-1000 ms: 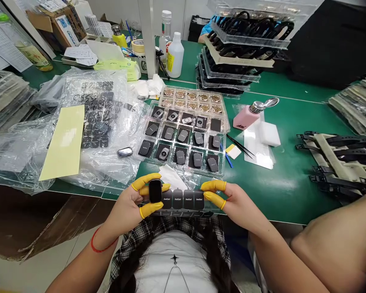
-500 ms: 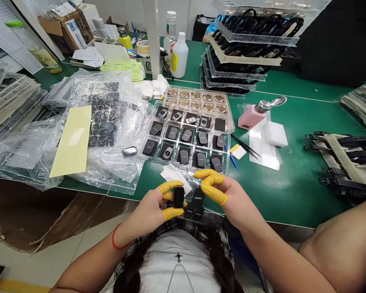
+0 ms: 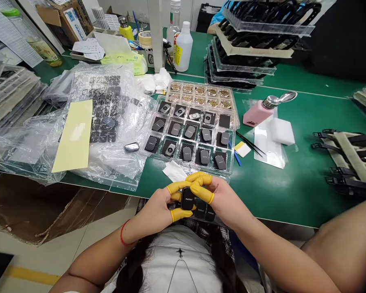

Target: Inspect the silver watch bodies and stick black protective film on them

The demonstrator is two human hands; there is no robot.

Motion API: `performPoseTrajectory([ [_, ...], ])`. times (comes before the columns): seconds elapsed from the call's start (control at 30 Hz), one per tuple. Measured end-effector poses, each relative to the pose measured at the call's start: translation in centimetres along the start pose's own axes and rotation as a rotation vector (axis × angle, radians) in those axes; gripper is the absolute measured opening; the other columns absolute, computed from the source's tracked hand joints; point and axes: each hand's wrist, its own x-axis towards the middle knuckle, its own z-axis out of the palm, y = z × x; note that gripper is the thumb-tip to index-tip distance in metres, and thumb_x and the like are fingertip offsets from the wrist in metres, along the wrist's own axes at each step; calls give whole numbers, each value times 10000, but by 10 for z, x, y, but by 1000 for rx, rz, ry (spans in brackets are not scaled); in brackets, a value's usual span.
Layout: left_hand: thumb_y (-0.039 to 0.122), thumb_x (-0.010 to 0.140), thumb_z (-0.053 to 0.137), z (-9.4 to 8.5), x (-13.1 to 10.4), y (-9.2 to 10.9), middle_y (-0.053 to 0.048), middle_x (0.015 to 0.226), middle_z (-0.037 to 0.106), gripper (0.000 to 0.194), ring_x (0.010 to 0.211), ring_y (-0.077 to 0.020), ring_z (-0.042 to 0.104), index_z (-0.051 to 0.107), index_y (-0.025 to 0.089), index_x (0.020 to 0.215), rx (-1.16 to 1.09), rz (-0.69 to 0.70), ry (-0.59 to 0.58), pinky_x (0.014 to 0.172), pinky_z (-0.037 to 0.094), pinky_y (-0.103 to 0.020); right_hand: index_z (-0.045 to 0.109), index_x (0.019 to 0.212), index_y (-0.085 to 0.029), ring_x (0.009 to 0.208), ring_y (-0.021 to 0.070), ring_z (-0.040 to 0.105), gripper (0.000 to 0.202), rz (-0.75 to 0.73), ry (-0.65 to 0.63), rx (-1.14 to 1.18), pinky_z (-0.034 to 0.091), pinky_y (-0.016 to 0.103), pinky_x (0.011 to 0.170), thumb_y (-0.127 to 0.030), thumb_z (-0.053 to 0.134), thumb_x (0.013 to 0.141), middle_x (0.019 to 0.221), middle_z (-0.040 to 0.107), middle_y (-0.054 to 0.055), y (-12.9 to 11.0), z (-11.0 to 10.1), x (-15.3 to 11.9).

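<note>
Upright between the yellow-cotted fingertips of my left hand [image 3: 157,206] is a small dark smartwatch case [image 3: 187,201]. Its face, turned toward me, carries a black sticker reading "hello!". My right hand [image 3: 221,197], also in yellow finger cots, has its thumb and index finger closed at the sticker's top right edge. Just behind and below the watch lies a sheet of black "hello!" stickers [image 3: 203,211], partly hidden by my fingers. A white wipe [image 3: 173,171] is on the green table beyond my hands. Further back, a clear tray [image 3: 179,140] holds several watch cases.
Plastic bags [image 3: 118,162] and a yellow card [image 3: 75,136] cover the left side. A loose watch case [image 3: 131,147] rests there. Tweezers [image 3: 251,144], a pink pump bottle [image 3: 259,112] and a white foam block [image 3: 282,131] are right. Strap trays [image 3: 247,49] are stacked behind.
My right hand has moved left onto the watch. The watch face, plain black before, now shows "hello!". The camera view has shifted slightly.
</note>
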Motion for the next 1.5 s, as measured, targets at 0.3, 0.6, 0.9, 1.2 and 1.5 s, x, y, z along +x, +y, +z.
performPoseTrajectory([
  [0.3, 249, 748, 744, 0, 1, -1, -31, 974, 726, 608, 889, -173, 673, 500, 217, 1303, -23, -9, -1, 813, 516, -277, 635, 778, -203, 932, 173, 599, 150, -37, 5, -65, 448, 321, 878, -333, 707, 795, 990, 652, 21, 2, 0, 2],
  [0.6, 269, 744, 748, 0, 0, -1, -43, 966, 724, 610, 903, -197, 674, 504, 215, 1301, -31, -21, -5, 833, 519, -312, 619, 776, -201, 931, 182, 614, 173, -71, 6, -162, 468, 338, 871, -361, 658, 830, 1009, 664, 33, 1, 0, 1],
  [0.9, 294, 733, 753, -1, 2, -6, 2, 774, 685, 623, 747, -149, 624, 506, 201, 1298, -73, -62, 14, 723, 487, -257, 621, 1027, -244, 966, 243, 568, 213, -491, 179, -807, 394, 444, 905, -330, 654, 834, 1004, 660, 60, 1, 1, -5],
  [1.2, 275, 733, 739, 0, 8, -2, -11, 848, 685, 553, 788, -161, 625, 556, 200, 1250, -79, -88, -100, 743, 475, -266, 662, 838, -213, 792, 180, 591, 289, -205, -105, -654, 444, 343, 790, -387, 459, 948, 855, 683, 22, -1, -3, 11],
  [1.5, 321, 800, 680, -7, 20, -13, -7, 809, 699, 828, 823, -171, 629, 225, 186, 1479, -40, 40, 54, 873, 450, -333, 618, 1043, -190, 835, 180, 625, 278, -332, 358, -652, 507, 333, 775, -380, 578, 845, 915, 672, 46, -36, -59, 51],
])
